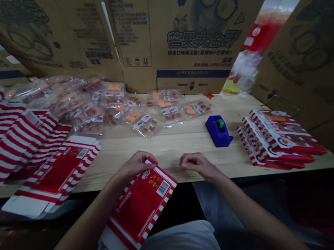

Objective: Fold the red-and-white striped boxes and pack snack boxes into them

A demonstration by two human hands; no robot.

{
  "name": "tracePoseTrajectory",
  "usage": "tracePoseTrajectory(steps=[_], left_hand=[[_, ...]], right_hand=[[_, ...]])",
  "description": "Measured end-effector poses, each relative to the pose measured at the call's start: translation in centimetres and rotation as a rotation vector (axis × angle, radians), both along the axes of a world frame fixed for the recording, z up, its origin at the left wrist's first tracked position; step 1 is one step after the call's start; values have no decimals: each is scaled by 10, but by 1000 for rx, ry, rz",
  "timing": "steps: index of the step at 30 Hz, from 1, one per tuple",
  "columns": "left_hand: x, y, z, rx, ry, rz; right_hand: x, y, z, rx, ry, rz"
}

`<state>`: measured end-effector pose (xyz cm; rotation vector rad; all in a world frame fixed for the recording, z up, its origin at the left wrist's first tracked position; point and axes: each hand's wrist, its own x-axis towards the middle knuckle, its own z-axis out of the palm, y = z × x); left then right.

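My left hand (135,166) grips the top edge of a flat red-and-white striped carton blank (141,205), which hangs over the table edge toward my lap. My right hand (198,167) rests at the table's front edge, fingers curled and holding nothing. A blue tape dispenser (218,131) with a green roll stands ahead of it on the light wooden table (170,147). Sealed clear packets of orange pieces (141,122) lie spread across the far side. Several assembled red-and-white boxes (280,138) lie stacked at the right.
Flat striped carton blanks (53,178) lie piled at the left, with a larger striped stack (3,131) behind them. Printed cardboard cartons (190,26) stand along the back and right. A clear plastic bag (244,70) hangs near a small yellow item (230,86).
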<state>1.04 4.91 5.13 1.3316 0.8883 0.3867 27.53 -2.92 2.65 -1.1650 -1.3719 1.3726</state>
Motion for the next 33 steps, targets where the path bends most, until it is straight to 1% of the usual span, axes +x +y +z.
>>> tracePoseTrajectory(steps=[1, 2, 3, 4, 6, 7, 9, 12, 15, 17, 18, 20, 21, 22, 23, 24, 25, 27, 28, 29, 30, 31, 33], left_hand=[[2, -1, 0, 11, -6, -12], [3, -3, 0, 22, -13, -24], [4, -4, 0, 30, -18, -34], [4, -5, 1, 33, -20, -42], [3, -7, 1, 28, -18, -51], [2, -8, 2, 28, -17, -51], [-2, -10, 4, 45, -9, -45], [-6, -15, 10, 68, -8, -48], [-9, -20, 20, 61, -56, -86], [-11, -24, 28, 111, -116, -121], [-13, -25, 32, 144, -152, -142], [-19, -24, 39, 192, -217, -173], [-23, -23, 42, 197, -232, -169], [-29, -21, 43, 189, -233, -131], [-36, -18, 44, 173, -227, -41], [-44, -15, 42, 146, -217, 101], [-53, -12, 40, 108, -211, 282], [-72, -9, 30, 22, -238, 694], [-81, -10, 23, -13, -264, 873], [-90, -12, 14, -34, -283, 1017], [-97, -16, 5, -41, -294, 1126], [-103, -21, -6, -34, -293, 1211], [-111, -34, -28, 24, -237, 1318]], right_hand=[[-16, 4, 6, 40, -60, 136], [-30, 9, 11, 88, -117, 216], [-40, 14, 14, 136, -170, 259], [-49, 18, 15, 179, -220, 276], [-59, 23, 11, 230, -313, 267], [-61, 24, 8, 223, -345, 258], [-64, 25, 2, 134, -343, 249], [-64, 26, -1, -107, -185, 269], [-66, 21, 3, -374, 80, 259], [-71, 16, 5, -517, 290, 329], [-76, 13, 5, -564, 392, 396], [-86, 11, 1, -598, 550, 526], [-91, 13, -1, -584, 593, 557], [-95, 19, -4, -545, 595, 551], [-98, 28, -5, -476, 541, 512], [-100, 40, -6, -372, 434, 448], [-101, 56, -6, -234, 275, 365], [-99, 91, -6, 89, -162, 195], [-97, 108, -6, 227, -402, 141], [-94, 123, -6, 324, -624, 122], [-91, 135, -8, 374, -810, 140], [-88, 144, -10, 388, -953, 176], [-81, 149, -17, 382, -1104, 237]])
